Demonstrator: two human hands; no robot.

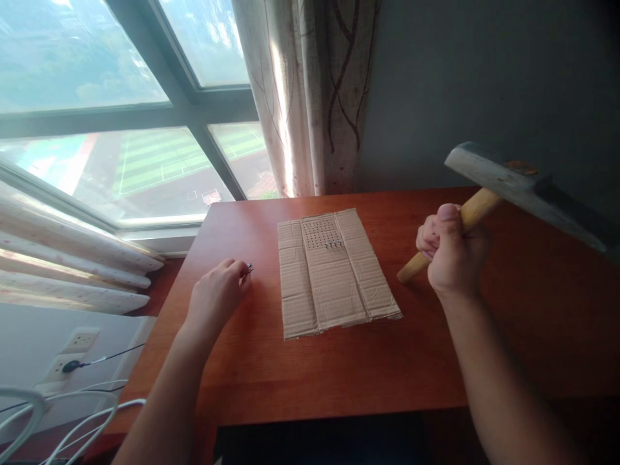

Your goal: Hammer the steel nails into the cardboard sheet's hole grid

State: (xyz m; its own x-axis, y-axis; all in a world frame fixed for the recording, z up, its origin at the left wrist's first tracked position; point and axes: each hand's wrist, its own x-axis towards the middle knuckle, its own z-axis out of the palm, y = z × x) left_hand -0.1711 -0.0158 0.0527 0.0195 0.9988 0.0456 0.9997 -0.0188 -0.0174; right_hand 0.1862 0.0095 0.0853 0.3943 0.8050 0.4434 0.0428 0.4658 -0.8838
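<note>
My right hand [450,248] is wrapped around the wooden handle of a hammer [477,210], raised at a slant above the right side of the table. Its grey metal head is at the upper right, and the far end blurs into shadow. On the left, the fingers of my left hand [223,281] are pinched at some small shiny metal nails [250,267], just above or on the tabletop. Between the hands lies a creased sheet of cardboard [334,284]. Rows of small dark holes mark its upper part, and several nails [333,245] stand in the lowest row.
The reddish-brown wooden table [261,374] meets a dark wall at the back. Windows and a curtain [295,97] rise behind its left corner. A wall socket [80,341] with a black plug and white cables [106,413] sit at the lower left.
</note>
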